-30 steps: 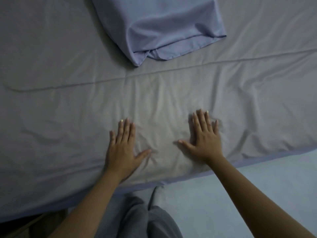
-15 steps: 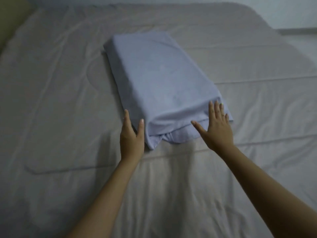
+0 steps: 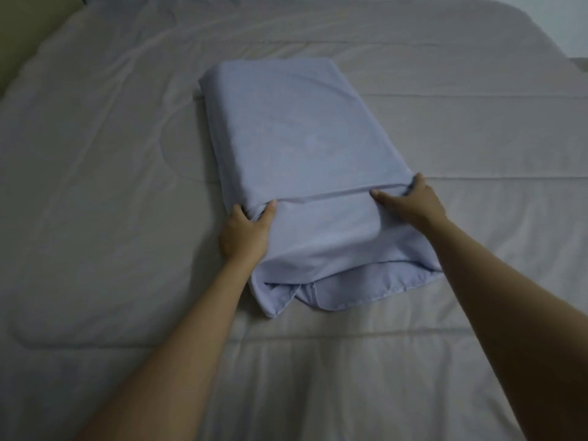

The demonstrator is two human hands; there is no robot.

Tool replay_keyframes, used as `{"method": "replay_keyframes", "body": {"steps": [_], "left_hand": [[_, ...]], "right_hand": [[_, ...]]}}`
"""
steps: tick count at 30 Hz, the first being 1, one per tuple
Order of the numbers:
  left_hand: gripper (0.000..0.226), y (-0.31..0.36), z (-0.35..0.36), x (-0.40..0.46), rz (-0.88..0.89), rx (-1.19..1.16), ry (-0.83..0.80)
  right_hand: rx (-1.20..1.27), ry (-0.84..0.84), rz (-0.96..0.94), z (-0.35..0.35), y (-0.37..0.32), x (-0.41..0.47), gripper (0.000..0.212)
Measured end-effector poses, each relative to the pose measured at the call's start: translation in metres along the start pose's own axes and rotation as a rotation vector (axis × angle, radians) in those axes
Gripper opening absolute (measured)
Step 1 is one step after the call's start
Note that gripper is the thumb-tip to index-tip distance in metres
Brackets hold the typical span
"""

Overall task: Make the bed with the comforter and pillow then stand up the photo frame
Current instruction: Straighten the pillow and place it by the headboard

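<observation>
A pale blue pillow (image 3: 296, 148) lies on the grey-white comforter (image 3: 111, 202), which is spread flat over the bed. The pillow runs away from me, its open case end nearest me and loose. My left hand (image 3: 245, 232) grips the pillow's left side near that end, fingers curled around the edge. My right hand (image 3: 410, 200) grips the right side, fingers tucked under the edge and thumb on top. A crease runs across the case between my hands. No photo frame is in view.
The comforter covers the whole bed, with stitched seams crossing it. A dark headboard or wall strip (image 3: 28, 33) shows at the top left. A white wall (image 3: 541, 17) lies past the bed's far right corner.
A second ago both palms pressed flat on the comforter near the bed's edge. They then reached forward to the pillow's near end, and now both hands grip its sides.
</observation>
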State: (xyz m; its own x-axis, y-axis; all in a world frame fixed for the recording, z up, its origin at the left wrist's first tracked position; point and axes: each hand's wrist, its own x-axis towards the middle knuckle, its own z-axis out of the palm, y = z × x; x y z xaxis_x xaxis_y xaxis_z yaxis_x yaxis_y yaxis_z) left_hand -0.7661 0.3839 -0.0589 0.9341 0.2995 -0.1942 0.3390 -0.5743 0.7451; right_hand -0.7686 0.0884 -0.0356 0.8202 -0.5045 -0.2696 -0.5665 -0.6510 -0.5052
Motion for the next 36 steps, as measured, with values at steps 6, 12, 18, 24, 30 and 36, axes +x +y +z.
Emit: {"method": "replay_keyframes", "body": {"steps": [6, 12, 18, 24, 30, 36], "left_hand": [[0.086, -0.006, 0.014, 0.002, -0.133, -0.136, -0.032], [0.118, -0.006, 0.015, 0.003, -0.211, -0.140, -0.059], [0.105, -0.006, -0.001, 0.013, -0.267, -0.474, -0.120], [0.049, -0.011, -0.032, 0.005, -0.342, -0.676, -0.449], [0.041, -0.014, -0.073, -0.031, -0.342, -0.654, -0.494], [0.070, -0.041, -0.127, -0.113, -0.447, -0.571, -0.499]], "right_hand": [[0.340, -0.128, 0.123, 0.000, 0.007, 0.023, 0.123], [0.448, -0.223, 0.160, 0.003, 0.015, 0.030, 0.116], [0.474, -0.275, 0.182, -0.015, 0.009, 0.011, 0.106], [0.669, -0.406, 0.235, -0.006, 0.013, -0.036, 0.074], [0.743, -0.336, 0.275, -0.010, 0.022, -0.094, 0.084], [0.820, -0.281, 0.352, -0.022, 0.036, -0.208, 0.076]]}}
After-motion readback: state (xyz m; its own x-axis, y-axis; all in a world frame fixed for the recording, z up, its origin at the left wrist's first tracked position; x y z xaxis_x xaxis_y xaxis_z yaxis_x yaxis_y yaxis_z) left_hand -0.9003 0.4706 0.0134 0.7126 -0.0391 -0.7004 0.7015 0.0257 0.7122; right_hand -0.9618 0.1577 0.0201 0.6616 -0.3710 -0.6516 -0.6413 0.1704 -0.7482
